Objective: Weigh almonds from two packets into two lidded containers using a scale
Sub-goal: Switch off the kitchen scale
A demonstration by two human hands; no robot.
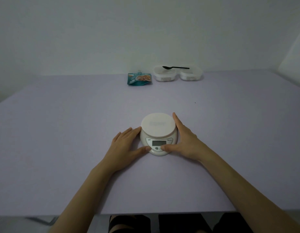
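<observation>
Left hand (127, 145), fingers straight and together, rests against the white round plastic scale (158, 130) on the lilac tabletop (61, 148). Right hand (184, 140) mirrors it, thumb at the buttons. Light and rigid, the scale likely lifts best by its base.

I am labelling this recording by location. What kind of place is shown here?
Probably a plain indoor room set up for tabletop work, not clearly a kitchen: a bare pale wall, a lilac table, and a kitchen scale standing on it.
</observation>
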